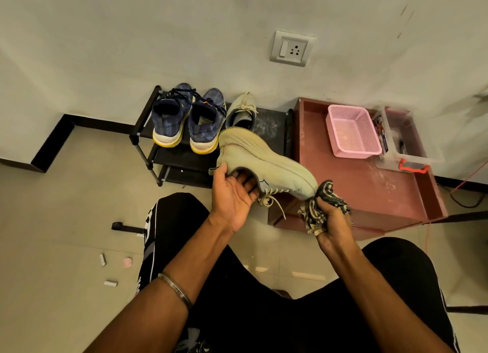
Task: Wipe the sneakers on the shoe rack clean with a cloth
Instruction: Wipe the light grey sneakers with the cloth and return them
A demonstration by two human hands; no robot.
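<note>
Our left hand [232, 191] curls its fingers inside the pale sneaker [266, 165], holding it tipped above the shoe rack [148, 131]; our right hand [330, 220] clenches the checked cloth [324, 199] against its toe.

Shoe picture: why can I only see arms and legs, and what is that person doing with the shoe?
The camera sits on the person's head and looks down, so you see only their own arms and knees, not a face. There is no machine here, just two bare hands.

The left hand holds a pale sneaker up in the air, with its fingers tucked into the shoe's opening. The right hand grips a checked cloth, which touches the toe of that sneaker to wipe it.

Behind, a black shoe rack stands against the wall. On top are two blue sneakers with yellow soles and the other pale sneaker. To the right, a reddish cabinet carries a pink basket and a clear plastic box.
</note>
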